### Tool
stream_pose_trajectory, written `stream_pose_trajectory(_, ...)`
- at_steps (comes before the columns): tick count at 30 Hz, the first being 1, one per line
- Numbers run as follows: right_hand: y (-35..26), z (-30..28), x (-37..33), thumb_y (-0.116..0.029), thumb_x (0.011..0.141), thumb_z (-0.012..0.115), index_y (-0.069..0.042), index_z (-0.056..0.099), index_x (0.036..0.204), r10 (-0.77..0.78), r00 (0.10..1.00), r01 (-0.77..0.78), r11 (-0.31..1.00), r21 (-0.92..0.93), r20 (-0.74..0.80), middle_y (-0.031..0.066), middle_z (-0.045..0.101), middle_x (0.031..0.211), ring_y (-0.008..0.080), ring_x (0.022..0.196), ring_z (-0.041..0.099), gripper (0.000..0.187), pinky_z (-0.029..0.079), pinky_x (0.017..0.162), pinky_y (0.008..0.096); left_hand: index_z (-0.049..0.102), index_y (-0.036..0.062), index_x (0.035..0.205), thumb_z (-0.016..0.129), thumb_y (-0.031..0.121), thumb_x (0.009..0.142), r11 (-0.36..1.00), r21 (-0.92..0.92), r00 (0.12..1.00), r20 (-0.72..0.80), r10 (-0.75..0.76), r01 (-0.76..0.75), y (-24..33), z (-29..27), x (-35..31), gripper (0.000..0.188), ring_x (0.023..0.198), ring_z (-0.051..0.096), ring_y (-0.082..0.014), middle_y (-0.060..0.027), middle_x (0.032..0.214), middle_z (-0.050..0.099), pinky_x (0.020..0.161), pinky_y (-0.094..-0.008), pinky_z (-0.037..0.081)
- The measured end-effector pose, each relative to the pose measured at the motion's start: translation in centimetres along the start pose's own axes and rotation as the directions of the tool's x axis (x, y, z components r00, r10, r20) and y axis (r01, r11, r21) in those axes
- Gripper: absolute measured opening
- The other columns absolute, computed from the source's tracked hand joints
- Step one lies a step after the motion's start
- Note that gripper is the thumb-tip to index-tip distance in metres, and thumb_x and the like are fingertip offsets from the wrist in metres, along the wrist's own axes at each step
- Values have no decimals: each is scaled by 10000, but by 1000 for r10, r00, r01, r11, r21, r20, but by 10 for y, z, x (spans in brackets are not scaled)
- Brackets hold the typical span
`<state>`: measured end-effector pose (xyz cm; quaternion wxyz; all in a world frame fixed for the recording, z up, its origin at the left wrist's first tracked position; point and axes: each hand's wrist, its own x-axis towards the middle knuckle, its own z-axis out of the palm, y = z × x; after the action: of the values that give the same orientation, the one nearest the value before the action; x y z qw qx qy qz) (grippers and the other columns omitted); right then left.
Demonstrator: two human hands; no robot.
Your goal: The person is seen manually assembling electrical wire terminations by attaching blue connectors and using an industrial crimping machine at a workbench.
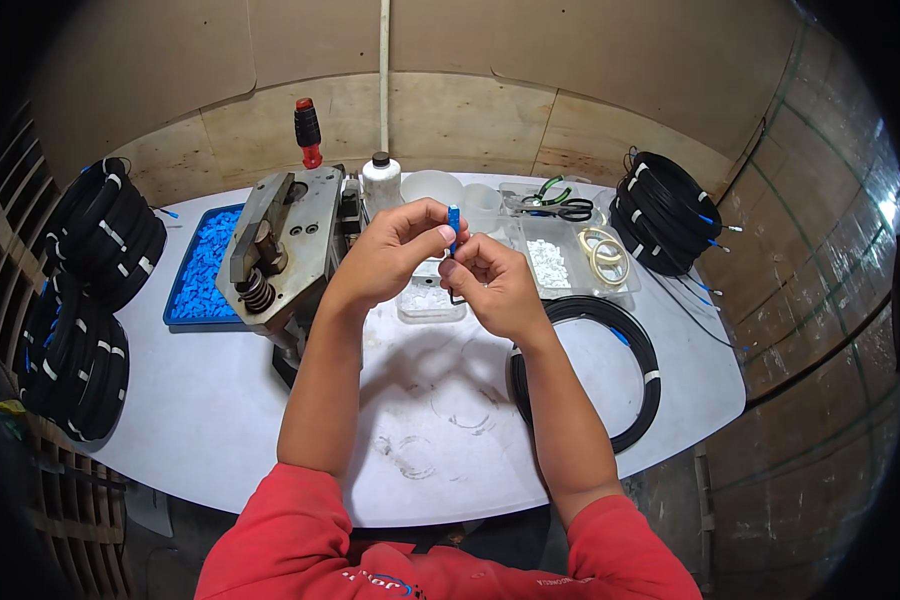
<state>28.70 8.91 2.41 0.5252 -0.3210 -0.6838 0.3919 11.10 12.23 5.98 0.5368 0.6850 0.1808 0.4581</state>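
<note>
Between my two hands, above the middle of the table, stands a small blue fibre-optic connector (454, 217) with a pale tip, pointing up. My left hand (402, 250) pinches its blue body between thumb and forefinger. Just below, my right hand (490, 283) has its fingers closed on the black cable (456, 298) at the connector's lower end. A coil of black cable (650, 400) with white ties lies on the table by my right forearm. Under my hands sits a clear plastic box (432, 312) with whitish pieces, partly hidden.
A metal hand press (295, 230) stands left, beside a blue tray (205, 322) of blue parts. Stacked black cable coils (110, 235) sit far left, more coils (663, 210) at right. Behind are a white bottle (381, 182), scissors (567, 208) and a clear tray (598, 293) with white caps.
</note>
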Motion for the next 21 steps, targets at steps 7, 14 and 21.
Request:
stream_pose_trajectory(7, 1, 0, 0, -98, 929, 633, -29, 562, 868, -1, 1000, 1, 1000, 10, -3, 31, 639, 798, 71, 717, 595, 116, 493, 643, 231, 638, 8, 1011, 580, 131, 929, 1000, -11, 1000, 3, 0, 0, 0, 0, -1, 159, 877, 564, -106, -15, 940, 641, 815, -280, 456)
stream_pose_trajectory(14, 3, -2, -1, -116, 933, 635, -30, 565, 868, -17, 1000, 17, 1000, 0, -1, 28, 637, 788, 68, 706, 587, 128, 489, 640, 229, 637, 7, 1019, 570, 128, 933, 1000, -18, 1000, 5, -3, 3, 1, 1, 0, 163, 875, 566, -106, -20, 938, 640, 807, -277, 460)
stream_pose_trajectory(21, 2, -2, -1, -125, 931, 643, -30, 575, 864, -4, 1000, 4, 1000, -17, -1, 28, 637, 784, 67, 700, 588, 135, 490, 637, 228, 637, 1, 1024, 570, 120, 932, 1000, -10, 1000, 14, -5, 5, -1, -2, 0, 164, 871, 568, -110, -28, 940, 638, 800, -282, 465)
